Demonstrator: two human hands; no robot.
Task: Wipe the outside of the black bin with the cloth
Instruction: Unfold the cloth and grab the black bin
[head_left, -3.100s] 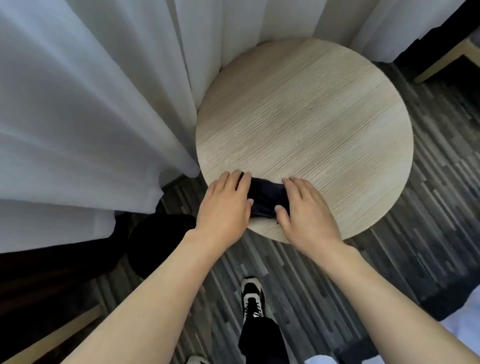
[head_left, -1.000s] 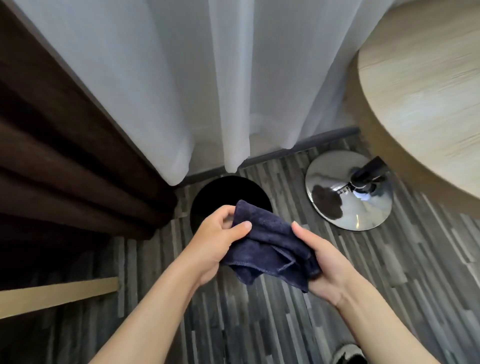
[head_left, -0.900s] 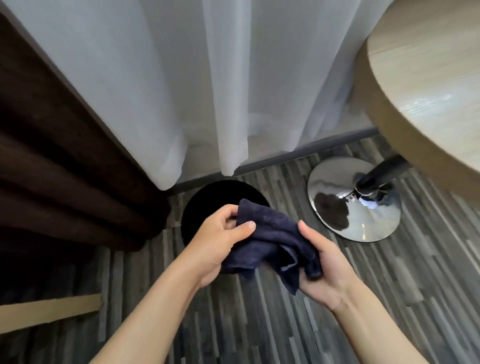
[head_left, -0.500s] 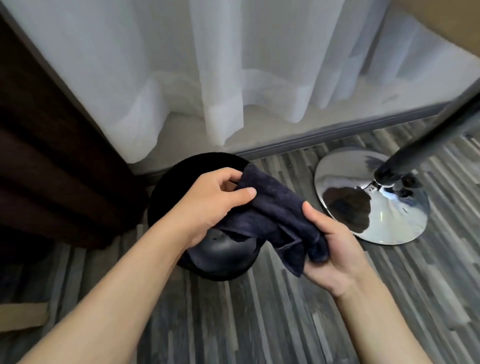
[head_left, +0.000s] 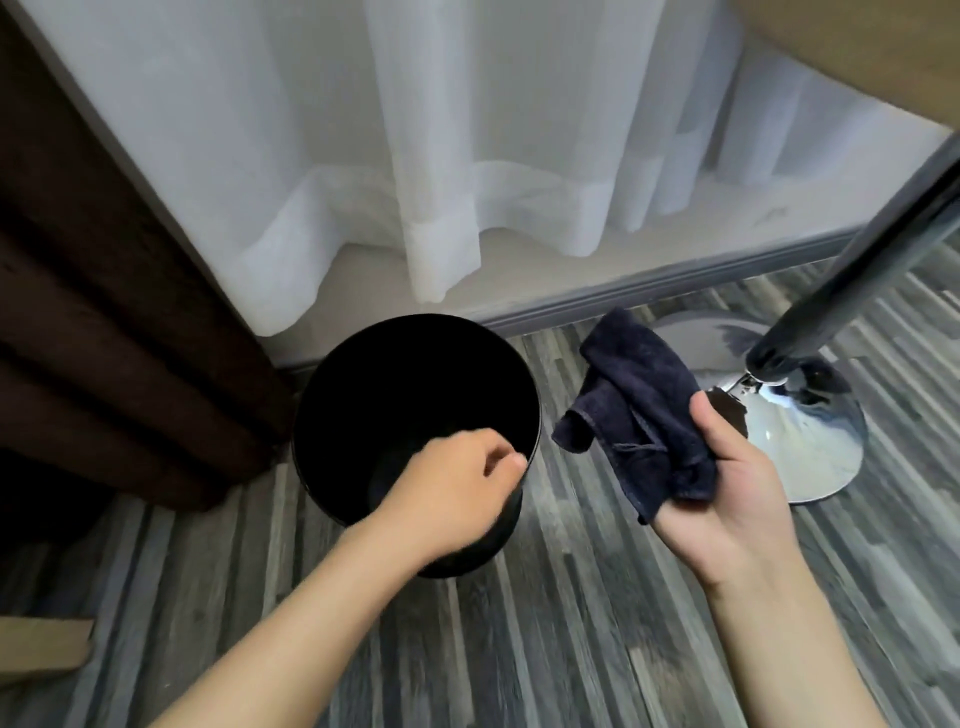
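Observation:
The black bin (head_left: 363, 395) stands upright on the floor by the curtain, its round opening facing me. My left hand (head_left: 452, 493) is blurred over the near right part of the rim, fingers curled; I cannot tell whether they grip the rim. My right hand (head_left: 727, 499) is to the right of the bin, palm up, with the thumb pressing the crumpled dark blue cloth (head_left: 639, 410) into the palm. The cloth hangs apart from the bin.
A chrome table base (head_left: 810, 452) with a dark pole (head_left: 857, 291) stands right of my right hand. White sheer curtains (head_left: 467, 156) hang behind the bin, and a dark brown drape (head_left: 104, 338) falls at its left. The floor (head_left: 571, 623) is grey striped planks.
My left hand has let go of the cloth and moved down to the bin's rim. My right hand has carried the cloth to the right, off the bin. The view has dropped closer to the bin.

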